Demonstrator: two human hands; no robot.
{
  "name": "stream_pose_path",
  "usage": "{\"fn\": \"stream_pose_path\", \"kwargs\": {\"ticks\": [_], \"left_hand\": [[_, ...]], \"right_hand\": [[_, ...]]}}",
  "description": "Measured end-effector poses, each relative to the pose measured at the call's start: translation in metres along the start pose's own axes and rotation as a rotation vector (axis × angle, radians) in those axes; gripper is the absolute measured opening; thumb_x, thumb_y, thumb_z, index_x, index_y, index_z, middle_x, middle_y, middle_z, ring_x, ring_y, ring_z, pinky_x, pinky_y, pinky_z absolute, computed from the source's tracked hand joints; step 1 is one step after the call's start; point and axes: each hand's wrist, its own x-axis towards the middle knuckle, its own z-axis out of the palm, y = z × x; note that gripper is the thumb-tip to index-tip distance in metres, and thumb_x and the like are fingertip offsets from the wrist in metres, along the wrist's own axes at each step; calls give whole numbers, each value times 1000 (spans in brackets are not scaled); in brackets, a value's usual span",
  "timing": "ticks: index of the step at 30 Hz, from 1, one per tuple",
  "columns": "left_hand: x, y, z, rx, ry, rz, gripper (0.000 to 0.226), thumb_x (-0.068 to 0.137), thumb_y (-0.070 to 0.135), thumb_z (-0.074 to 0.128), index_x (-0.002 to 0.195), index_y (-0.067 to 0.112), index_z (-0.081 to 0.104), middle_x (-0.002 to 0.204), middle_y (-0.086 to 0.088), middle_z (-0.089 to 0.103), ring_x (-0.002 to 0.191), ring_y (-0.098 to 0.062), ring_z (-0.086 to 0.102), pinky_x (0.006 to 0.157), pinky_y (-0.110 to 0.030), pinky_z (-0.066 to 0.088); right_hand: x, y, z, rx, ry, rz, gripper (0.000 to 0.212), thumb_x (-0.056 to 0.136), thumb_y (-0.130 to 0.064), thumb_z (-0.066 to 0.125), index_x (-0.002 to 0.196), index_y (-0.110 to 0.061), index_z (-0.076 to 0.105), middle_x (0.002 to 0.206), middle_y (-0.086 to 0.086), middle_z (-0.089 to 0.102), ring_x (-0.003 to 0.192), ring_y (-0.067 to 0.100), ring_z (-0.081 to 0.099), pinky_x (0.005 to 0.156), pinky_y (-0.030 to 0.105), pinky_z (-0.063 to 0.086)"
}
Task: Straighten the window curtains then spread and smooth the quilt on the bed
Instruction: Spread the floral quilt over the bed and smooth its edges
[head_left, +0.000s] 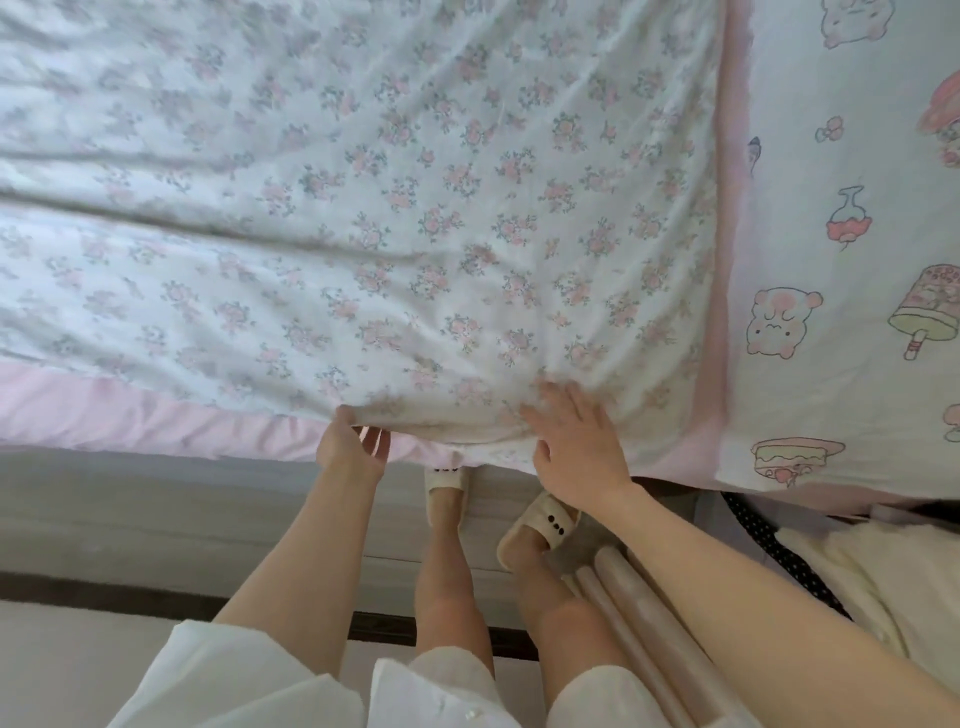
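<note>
The quilt (395, 218) is seen as a white cover printed with small pink flower sprigs and edged by a pink border. It is spread across the bed, with its near edge hanging a little over the side. Long creases are seen running across its left half, and finer wrinkles fan out from the near edge, where the fabric is gathered and slightly lifted. Its right border is laid along a white sheet printed with cartoon animals and cakes.
</note>
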Motion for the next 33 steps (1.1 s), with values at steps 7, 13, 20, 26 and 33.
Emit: {"fn": "stream_pose_path", "kwargs": {"ticks": [7, 13, 20, 26, 33], "left_hand": [[8, -7, -42, 251, 68, -10, 16, 92, 14, 54, 78, 7, 53, 73, -7, 59, 64, -15, 60, 70, -34, 53], [23, 38, -45, -23, -146, 2, 5, 93, 6, 52, 98, 6, 53, 90, -8, 55, 81, -20, 60, 75, -32, 52], [35, 50, -60, -54, -196, -57, 15, 93, 2, 41, 93, 6, 55, 96, -12, 57, 84, -23, 62, 67, -33, 54], [29, 7, -41, 158, -207, -215, 42, 97, -6, 31, 138, 2, 36, 129, -19, 51, 114, -33, 56, 84, -37, 48], [-1, -55, -11, 430, -327, -284, 14, 94, 10, 53, 108, 7, 56, 96, -6, 59, 78, -17, 58, 62, -29, 49]], "right_hand": [[11, -39, -1, -17, -257, 258, 33, 92, -20, 35, 118, -9, 51, 126, 13, 48, 97, 26, 51, 72, 32, 45], [29, -64, 25, 77, -469, 39, 50, 95, -25, 31, 145, -26, 27, 152, 9, 29, 135, 30, 32, 107, 41, 35], [30, -68, 43, 22, -707, 114, 48, 97, -22, 27, 144, -14, 29, 157, 8, 13, 143, 27, 12, 114, 37, 16], [21, -69, 36, 878, 21, 681, 29, 95, -9, 39, 117, -2, 57, 105, 13, 64, 99, 27, 56, 90, 35, 44], [-1, -17, 33, 1667, 304, 1333, 31, 96, -3, 33, 123, 4, 47, 108, 18, 61, 95, 27, 61, 81, 35, 52]]}}
